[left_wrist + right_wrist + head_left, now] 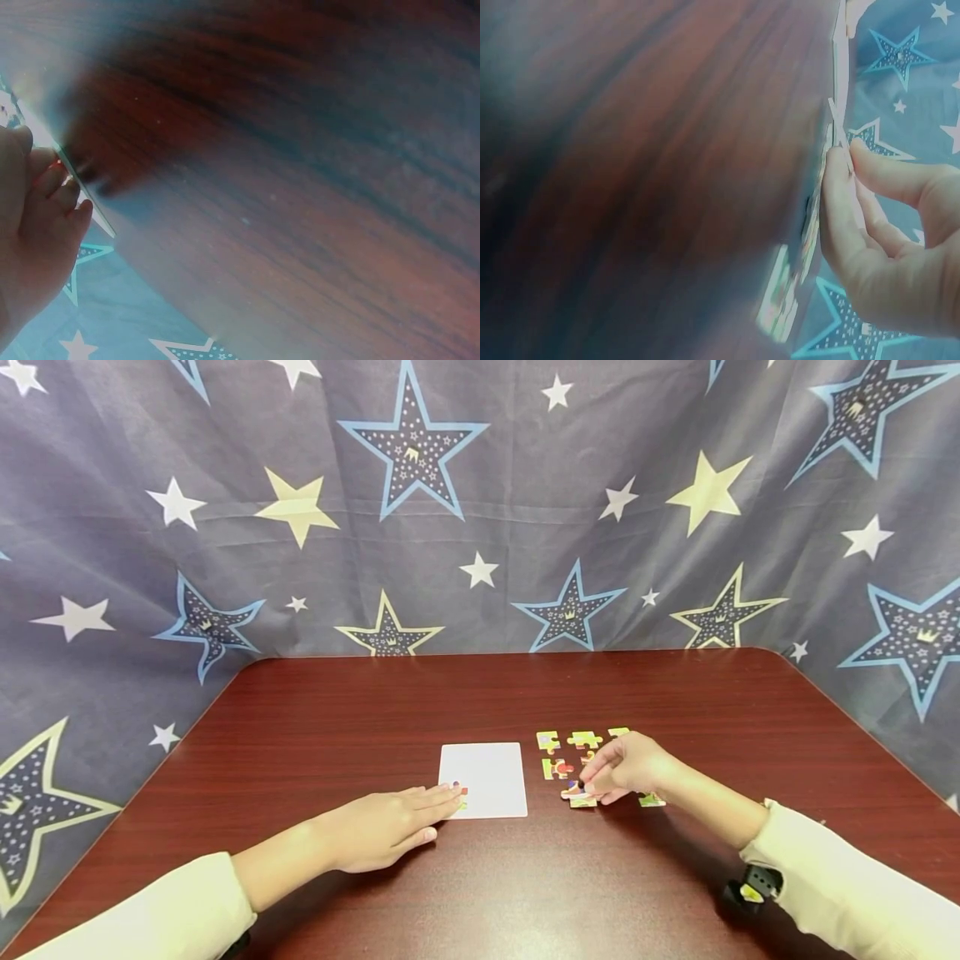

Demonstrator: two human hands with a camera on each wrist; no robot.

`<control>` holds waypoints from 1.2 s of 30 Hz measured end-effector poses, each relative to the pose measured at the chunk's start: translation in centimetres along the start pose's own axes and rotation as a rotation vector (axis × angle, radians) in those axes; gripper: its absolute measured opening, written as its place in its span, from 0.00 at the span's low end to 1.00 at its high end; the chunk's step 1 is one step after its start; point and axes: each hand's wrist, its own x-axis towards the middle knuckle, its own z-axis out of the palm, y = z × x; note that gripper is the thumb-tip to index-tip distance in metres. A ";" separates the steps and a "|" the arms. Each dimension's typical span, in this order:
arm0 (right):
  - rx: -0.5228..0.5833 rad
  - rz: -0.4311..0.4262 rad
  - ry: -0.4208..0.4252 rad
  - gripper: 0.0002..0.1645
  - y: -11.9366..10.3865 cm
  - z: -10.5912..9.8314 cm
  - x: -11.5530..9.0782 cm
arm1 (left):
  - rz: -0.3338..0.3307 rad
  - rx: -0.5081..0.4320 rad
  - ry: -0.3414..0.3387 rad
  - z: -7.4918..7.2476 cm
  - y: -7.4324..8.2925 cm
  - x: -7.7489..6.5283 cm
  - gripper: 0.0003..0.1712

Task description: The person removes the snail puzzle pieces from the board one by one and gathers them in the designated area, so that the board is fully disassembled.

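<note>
My left hand (386,831) lies with straight fingers over the near left corner of a white square board (487,777). Its fingertips press beside a small colourful jigsaw piece (463,792) on that corner and partly cover it. To the right, my right hand (633,764) pinches another jigsaw piece (573,792) between thumb and fingers; in the right wrist view this piece (838,124) is tilted and seen edge-on. Below the pinched piece, a green-edged jigsaw piece (583,804) shows on the table.
Several loose jigsaw pieces lie around my right hand, among them a yellow-green one (584,739) and one with red (557,768). The hand hides some of them. The dark red wooden table (375,702) ends at a grey star-patterned cloth (480,535).
</note>
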 end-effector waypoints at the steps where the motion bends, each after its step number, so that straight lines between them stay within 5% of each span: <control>1: -0.006 0.007 0.008 0.13 0.2 -0.1 -0.1 | -0.002 0.001 -0.001 0.0 0.0 0.0 0.28; 9: -0.154 0.050 0.104 0.09 0.7 -0.8 -1.1 | -0.002 0.006 0.006 -0.1 0.0 0.0 0.28; 19: -0.368 -0.044 0.189 0.05 0.3 -1.1 -1.5 | 0.001 0.021 0.001 -0.3 0.1 0.1 0.28; 36: -0.422 -0.082 0.201 0.04 0.4 -1.1 -1.7 | 0.003 0.038 0.006 -0.2 0.1 0.1 0.27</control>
